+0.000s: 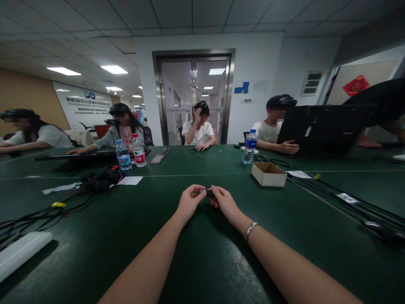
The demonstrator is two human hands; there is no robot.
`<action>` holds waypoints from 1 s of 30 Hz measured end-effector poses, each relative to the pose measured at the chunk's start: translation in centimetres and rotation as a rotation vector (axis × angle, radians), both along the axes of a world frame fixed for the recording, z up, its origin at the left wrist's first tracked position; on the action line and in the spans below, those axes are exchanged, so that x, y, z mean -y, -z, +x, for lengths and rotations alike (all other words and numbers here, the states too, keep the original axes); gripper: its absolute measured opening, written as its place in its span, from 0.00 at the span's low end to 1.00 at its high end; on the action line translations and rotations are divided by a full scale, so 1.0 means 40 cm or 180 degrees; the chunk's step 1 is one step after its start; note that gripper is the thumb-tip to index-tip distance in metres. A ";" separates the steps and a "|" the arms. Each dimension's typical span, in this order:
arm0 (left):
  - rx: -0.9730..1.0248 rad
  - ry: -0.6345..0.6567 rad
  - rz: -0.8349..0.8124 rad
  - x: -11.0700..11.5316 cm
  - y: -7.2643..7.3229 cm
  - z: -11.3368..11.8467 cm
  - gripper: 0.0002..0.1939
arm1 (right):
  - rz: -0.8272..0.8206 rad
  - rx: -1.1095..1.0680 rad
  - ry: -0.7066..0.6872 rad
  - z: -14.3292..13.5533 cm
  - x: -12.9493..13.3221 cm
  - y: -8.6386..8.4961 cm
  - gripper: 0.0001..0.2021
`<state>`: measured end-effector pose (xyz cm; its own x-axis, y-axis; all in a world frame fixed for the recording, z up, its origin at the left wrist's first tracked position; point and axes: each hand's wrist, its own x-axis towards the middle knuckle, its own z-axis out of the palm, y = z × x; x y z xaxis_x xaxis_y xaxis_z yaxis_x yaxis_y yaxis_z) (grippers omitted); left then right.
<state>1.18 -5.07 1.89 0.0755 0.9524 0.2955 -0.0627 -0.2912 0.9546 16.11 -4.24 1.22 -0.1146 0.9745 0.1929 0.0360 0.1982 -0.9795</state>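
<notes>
Just above the dark green table (202,236), my two hands meet in front of me. A small black object (210,194) is pinched between the thumb and fingers of my right hand (224,203). My left hand (189,202) pinches a thin, shiny metallic piece (202,191) at the left end of the black object. Whether the two pieces are joined cannot be made out. A silver bracelet (251,231) circles my right wrist.
An open cardboard box (268,174) and a blue-capped bottle (249,147) stand at the right. Two more bottles (123,155), black cables (101,179) and a white object (23,252) are at the left. Several people sit around the table, one behind a black monitor (325,128).
</notes>
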 end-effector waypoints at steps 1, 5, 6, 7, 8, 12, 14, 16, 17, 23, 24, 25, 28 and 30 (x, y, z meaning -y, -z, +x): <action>0.0029 -0.0024 0.0002 0.000 0.000 0.001 0.13 | 0.0016 -0.0015 -0.0023 -0.001 0.002 -0.002 0.24; 0.0137 -0.0076 -0.0186 0.002 -0.001 0.005 0.17 | 0.0028 -0.0068 0.0020 -0.003 0.012 -0.009 0.20; 0.0155 -0.0090 -0.0259 0.003 -0.002 0.006 0.18 | 0.0042 -0.0075 0.0038 -0.003 0.013 -0.010 0.20; 0.0168 -0.0110 -0.0325 0.005 -0.003 0.006 0.18 | 0.0057 -0.0085 0.0055 -0.003 0.014 -0.010 0.19; 0.0178 -0.0143 -0.0377 0.006 -0.003 0.006 0.18 | 0.0071 -0.0103 0.0071 -0.003 0.015 -0.010 0.18; 0.0234 -0.0272 -0.0441 0.004 0.000 0.002 0.17 | 0.0001 -0.0165 0.0053 -0.002 0.019 -0.012 0.16; 0.0219 -0.0285 -0.0419 0.001 0.003 -0.001 0.17 | -0.0063 -0.0180 0.0036 -0.002 0.022 -0.015 0.17; 0.0169 -0.0305 -0.0355 -0.002 0.005 -0.003 0.16 | -0.0081 -0.0182 0.0024 0.000 0.022 -0.017 0.17; 0.0132 -0.0306 -0.0304 -0.003 0.005 -0.004 0.16 | -0.0073 -0.0174 0.0008 0.000 0.022 -0.017 0.17; 0.0042 -0.0220 0.0067 0.000 0.000 -0.003 0.10 | -0.0100 -0.0120 -0.0123 0.007 0.013 -0.010 0.21; 0.0061 -0.0207 0.0090 0.001 -0.002 -0.001 0.09 | -0.0096 -0.0113 -0.0128 0.007 0.012 -0.009 0.22; 0.0084 -0.0194 0.0101 0.002 -0.004 0.001 0.09 | -0.0089 -0.0105 -0.0129 0.007 0.011 -0.009 0.23; 0.0139 -0.0174 0.0091 0.004 -0.007 0.005 0.08 | -0.0083 -0.0094 -0.0116 0.006 0.011 -0.010 0.23; 0.0158 -0.0169 0.0083 0.004 -0.006 0.006 0.08 | -0.0068 -0.0091 -0.0106 0.005 0.012 -0.011 0.22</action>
